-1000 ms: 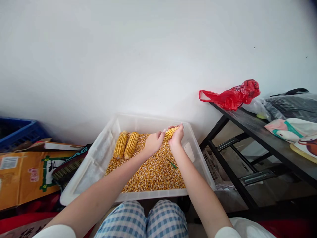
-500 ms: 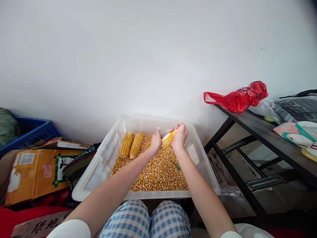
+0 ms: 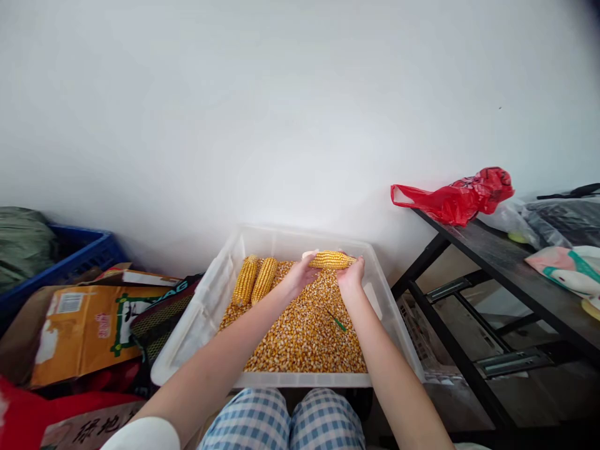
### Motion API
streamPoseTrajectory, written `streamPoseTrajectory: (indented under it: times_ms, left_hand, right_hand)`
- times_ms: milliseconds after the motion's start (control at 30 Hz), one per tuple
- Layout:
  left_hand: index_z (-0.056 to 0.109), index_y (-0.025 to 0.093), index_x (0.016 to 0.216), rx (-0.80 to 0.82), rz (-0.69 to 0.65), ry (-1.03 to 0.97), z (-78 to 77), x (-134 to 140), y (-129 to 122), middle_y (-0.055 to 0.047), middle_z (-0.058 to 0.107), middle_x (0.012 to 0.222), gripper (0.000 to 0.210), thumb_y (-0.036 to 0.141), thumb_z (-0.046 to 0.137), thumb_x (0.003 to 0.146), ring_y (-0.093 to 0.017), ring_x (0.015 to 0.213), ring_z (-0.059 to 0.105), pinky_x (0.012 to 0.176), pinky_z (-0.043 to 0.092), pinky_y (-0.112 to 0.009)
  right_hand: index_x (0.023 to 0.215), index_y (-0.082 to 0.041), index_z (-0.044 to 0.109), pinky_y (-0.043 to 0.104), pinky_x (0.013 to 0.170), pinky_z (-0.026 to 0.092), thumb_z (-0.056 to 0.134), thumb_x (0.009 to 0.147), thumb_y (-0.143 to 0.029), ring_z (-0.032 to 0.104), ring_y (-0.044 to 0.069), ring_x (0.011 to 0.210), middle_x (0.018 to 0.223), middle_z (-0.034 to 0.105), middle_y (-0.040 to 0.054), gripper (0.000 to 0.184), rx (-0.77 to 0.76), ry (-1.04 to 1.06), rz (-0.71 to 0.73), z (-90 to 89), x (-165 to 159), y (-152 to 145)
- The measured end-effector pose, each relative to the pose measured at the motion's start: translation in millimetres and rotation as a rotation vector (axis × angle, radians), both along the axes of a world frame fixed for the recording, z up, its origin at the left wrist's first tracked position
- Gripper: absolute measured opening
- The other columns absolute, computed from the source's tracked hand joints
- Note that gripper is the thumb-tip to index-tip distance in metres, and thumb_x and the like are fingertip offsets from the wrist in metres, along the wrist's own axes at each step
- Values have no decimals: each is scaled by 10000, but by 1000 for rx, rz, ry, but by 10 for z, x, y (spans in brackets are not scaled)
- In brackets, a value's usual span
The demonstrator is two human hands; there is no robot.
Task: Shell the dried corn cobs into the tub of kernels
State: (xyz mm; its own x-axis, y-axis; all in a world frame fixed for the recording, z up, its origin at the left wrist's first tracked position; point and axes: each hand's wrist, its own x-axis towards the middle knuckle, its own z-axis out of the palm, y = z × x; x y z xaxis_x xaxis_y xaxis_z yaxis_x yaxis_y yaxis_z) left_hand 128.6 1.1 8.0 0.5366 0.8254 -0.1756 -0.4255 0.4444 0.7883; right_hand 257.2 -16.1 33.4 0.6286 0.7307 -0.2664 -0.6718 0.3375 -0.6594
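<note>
Wall (image 3: 300,112): white, filling the upper half of the view.

Table (image 3: 520,269): dark top on a black metal frame, at the right; carries several bags.

Tub (image 3: 309,379): 1, translucent plastic, rectangular, set before the wall and in front of the person's knees.

Loose kernels (image 3: 304,334): a broad bed of yellow and whitish corn, spread over much of the tub's floor.

Trousers (image 3: 285,422): blue-and-white check, at the near side of the tub.

Blue crate (image 3: 94,247): 1, plastic, far left, with a greenish covering in it.

Orange carton (image 3: 89,337): 1, printed, with barcode label, left of the tub.

Red plastic bag (image 3: 457,203): 1, crumpled, on the near left corner of the table top.

Mesh bag (image 3: 162,325): 1, dark, between carton and tub.

Hands: 2, bare, apart from each other, joined only by what they grasp. Left hand (image 3: 302,275) grips the pale left end; right hand (image 3: 351,274) grips the right end.

Held ear (image 3: 330,259): 1, yellow corn, roughly level above the kernels, towards the tub's far side.

Resting ears (image 3: 264,280): 2, yellow corn, side by side on the kernels, at the tub's left.

Green strip (image 3: 338,322): 1, slender, lying on the kernels near the right forearm.
</note>
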Motion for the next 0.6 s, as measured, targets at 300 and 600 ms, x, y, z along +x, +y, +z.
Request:
streamPoseTrajectory:
  times_ms: [300,600]
  left_hand:
    - [511,168,1004,-102,226,-229,-30,22,10,-82,651,914,450,317,724,637,-147,720,631,708,467,-269]
    - [511,204,940,-114,388,-215,41,-99,102,9,596,736,414,393,716,634,-113,648,597,603,454,-215]
  right_hand:
    - [760,-175,523,226,567,474,411,689,-261,598,125,642,692,624,-11,158,-37,-283,178,-227,-471,2]
    - [739,-168,590,252,595,450,483,724,-402,579,153,685,692,612,12,257,-153,-671,199,-222,-425,-65]
